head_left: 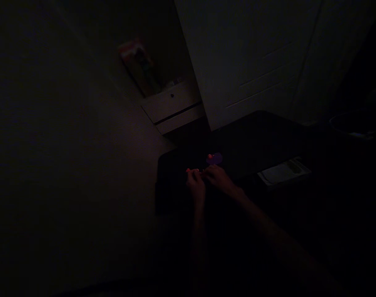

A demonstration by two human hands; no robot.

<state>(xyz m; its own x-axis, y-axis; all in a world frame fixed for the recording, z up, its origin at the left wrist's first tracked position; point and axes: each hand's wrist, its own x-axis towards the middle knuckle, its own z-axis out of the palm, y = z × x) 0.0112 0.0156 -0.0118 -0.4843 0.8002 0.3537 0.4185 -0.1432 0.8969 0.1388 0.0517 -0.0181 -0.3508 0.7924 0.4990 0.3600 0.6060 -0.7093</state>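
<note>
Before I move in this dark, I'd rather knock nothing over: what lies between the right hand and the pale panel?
The head view shows a small purple item, then dark tabletop, between the right hand and the pale panel.

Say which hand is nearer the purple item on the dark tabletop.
Right. The right hand is just below the purple item in the picture; the left hand is farther off, lower and to its left.

In deep gloom, the bare left hand (196, 183) and bare right hand (218, 176) were close together over a black, round-cornered table (252, 134), near small red glints (188, 170) too dim to identify. A small purple, rounded piece (218, 158) lay just beyond the right hand; a pale drawer cabinet (163, 108) stood farther off, left.
</note>
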